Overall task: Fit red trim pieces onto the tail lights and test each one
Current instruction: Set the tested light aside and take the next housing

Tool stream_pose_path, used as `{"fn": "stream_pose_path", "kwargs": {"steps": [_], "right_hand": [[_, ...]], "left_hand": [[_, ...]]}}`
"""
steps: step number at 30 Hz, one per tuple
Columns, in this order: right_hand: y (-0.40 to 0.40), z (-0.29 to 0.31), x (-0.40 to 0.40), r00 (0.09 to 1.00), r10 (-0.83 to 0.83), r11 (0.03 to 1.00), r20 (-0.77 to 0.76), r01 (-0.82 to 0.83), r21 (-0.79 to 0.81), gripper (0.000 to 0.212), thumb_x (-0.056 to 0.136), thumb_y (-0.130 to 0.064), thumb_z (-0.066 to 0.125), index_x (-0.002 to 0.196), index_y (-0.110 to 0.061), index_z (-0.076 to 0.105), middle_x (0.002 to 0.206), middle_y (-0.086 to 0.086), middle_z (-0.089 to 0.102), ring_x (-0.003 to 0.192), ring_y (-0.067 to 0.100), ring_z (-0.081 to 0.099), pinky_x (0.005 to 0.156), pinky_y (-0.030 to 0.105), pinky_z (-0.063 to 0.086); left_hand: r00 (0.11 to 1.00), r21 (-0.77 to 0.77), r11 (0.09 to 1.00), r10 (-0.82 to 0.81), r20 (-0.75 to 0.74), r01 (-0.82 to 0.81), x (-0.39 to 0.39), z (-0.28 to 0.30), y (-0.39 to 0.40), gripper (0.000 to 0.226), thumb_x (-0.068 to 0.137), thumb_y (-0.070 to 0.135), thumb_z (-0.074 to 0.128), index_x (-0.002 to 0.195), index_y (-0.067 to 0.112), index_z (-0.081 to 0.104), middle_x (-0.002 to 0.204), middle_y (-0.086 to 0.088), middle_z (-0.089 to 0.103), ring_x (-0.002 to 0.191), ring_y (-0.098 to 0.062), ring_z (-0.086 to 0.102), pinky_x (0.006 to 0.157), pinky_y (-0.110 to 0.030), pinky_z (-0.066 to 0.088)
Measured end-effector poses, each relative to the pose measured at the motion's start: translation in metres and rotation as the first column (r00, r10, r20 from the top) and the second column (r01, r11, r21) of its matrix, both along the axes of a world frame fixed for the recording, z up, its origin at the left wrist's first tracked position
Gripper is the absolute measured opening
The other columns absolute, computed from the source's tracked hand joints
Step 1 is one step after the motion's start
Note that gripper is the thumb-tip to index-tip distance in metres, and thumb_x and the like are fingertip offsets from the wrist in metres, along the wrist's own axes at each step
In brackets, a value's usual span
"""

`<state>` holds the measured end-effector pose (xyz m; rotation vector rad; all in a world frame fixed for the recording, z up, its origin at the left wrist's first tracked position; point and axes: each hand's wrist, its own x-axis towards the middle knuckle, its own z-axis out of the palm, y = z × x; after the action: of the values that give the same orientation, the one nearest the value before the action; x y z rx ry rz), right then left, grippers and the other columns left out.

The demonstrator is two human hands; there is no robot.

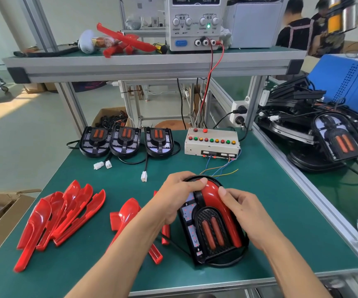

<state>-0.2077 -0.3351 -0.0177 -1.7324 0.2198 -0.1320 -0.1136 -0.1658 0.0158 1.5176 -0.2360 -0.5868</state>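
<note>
A black tail light (211,231) lies on the green mat in front of me, with small red LEDs lit along its left side. A glossy red trim piece (219,203) sits along its top and right edge. My left hand (178,196) grips the light's upper left corner, thumb on the trim's top. My right hand (242,209) curls over the right side, thumb pressing the trim. A pile of red trim pieces (59,216) lies at the left, and more red trim (126,214) lies under my left forearm. Three tail lights (126,140) stand in a row at the back.
A test box (212,143) with coloured buttons sits behind the light, coloured wires running from it towards the light. A power supply (195,22) stands on the upper shelf. Stacked tail lights (328,136) fill the right bench. Loose white connectors (144,176) lie mid-table. People stand at the far right.
</note>
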Motion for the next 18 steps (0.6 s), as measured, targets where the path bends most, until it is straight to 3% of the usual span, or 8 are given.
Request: {"fn": "stream_pose_path", "kwargs": {"steps": [2, 4, 8, 11, 14, 18], "right_hand": [[-0.012, -0.001, -0.011, 0.995, 0.089, 0.996, -0.037, -0.09, -0.025, 0.038, 0.09, -0.055, 0.064, 0.101, -0.022, 0.078, 0.099, 0.0, 0.08, 0.091, 0.011, 0.073, 0.086, 0.031, 0.055], [-0.025, -0.007, -0.024, 0.983, 0.163, 0.986, -0.079, -0.164, -0.012, 0.029, 0.091, -0.045, 0.068, 0.105, -0.023, 0.078, 0.104, -0.001, 0.079, 0.097, 0.011, 0.074, 0.085, 0.023, 0.054], [-0.026, -0.02, -0.037, 0.979, 0.164, 0.985, -0.124, -0.157, 0.068, 0.039, 0.087, -0.035, 0.07, 0.123, -0.02, 0.069, 0.113, 0.003, 0.077, 0.102, 0.024, 0.074, 0.077, 0.03, 0.06], [-0.019, -0.026, -0.039, 0.981, 0.141, 0.985, -0.132, -0.126, 0.114, 0.04, 0.088, -0.036, 0.066, 0.122, -0.016, 0.067, 0.104, 0.008, 0.078, 0.09, 0.031, 0.077, 0.071, 0.03, 0.06], [-0.02, -0.03, -0.039, 0.981, 0.154, 0.987, -0.117, -0.148, 0.056, 0.031, 0.089, -0.039, 0.065, 0.113, -0.023, 0.076, 0.101, 0.006, 0.08, 0.093, 0.025, 0.077, 0.076, 0.028, 0.061], [-0.017, -0.035, -0.041, 0.987, 0.14, 0.989, -0.081, -0.135, 0.064, 0.027, 0.089, -0.042, 0.066, 0.113, -0.037, 0.078, 0.108, 0.0, 0.079, 0.103, 0.015, 0.075, 0.083, 0.028, 0.061]], "left_hand": [[0.999, -0.015, 0.999, 0.027, -0.037, -0.028, 0.004, 0.0, 0.004, 0.025, 0.093, 0.02, 0.072, 0.099, -0.004, 0.068, 0.092, -0.018, 0.072, 0.085, -0.03, 0.068, 0.094, -0.05, 0.054], [0.995, -0.043, 0.998, 0.045, -0.088, -0.049, 0.011, 0.0, 0.01, 0.02, 0.093, 0.018, 0.071, 0.097, -0.002, 0.07, 0.092, -0.017, 0.073, 0.083, -0.03, 0.069, 0.09, -0.048, 0.056], [0.98, -0.095, 0.993, 0.054, -0.194, -0.074, 0.018, -0.002, 0.014, 0.015, 0.093, 0.016, 0.069, 0.097, 0.001, 0.071, 0.088, -0.018, 0.074, 0.072, -0.029, 0.072, 0.068, -0.037, 0.06], [0.971, -0.134, 0.986, 0.063, -0.233, -0.096, 0.02, -0.005, 0.013, 0.019, 0.092, 0.017, 0.069, 0.101, 0.001, 0.071, 0.092, -0.02, 0.074, 0.075, -0.03, 0.072, 0.074, -0.041, 0.061], [0.974, -0.108, 0.99, 0.062, -0.216, -0.087, 0.019, -0.006, 0.014, 0.021, 0.092, 0.018, 0.07, 0.102, 0.0, 0.07, 0.095, -0.021, 0.074, 0.079, -0.031, 0.072, 0.082, -0.045, 0.06], [0.975, -0.103, 0.99, 0.075, -0.211, -0.099, 0.015, -0.009, 0.013, 0.013, 0.094, 0.016, 0.068, 0.095, 0.003, 0.067, 0.088, -0.019, 0.073, 0.072, -0.03, 0.071, 0.072, -0.039, 0.061]]}}
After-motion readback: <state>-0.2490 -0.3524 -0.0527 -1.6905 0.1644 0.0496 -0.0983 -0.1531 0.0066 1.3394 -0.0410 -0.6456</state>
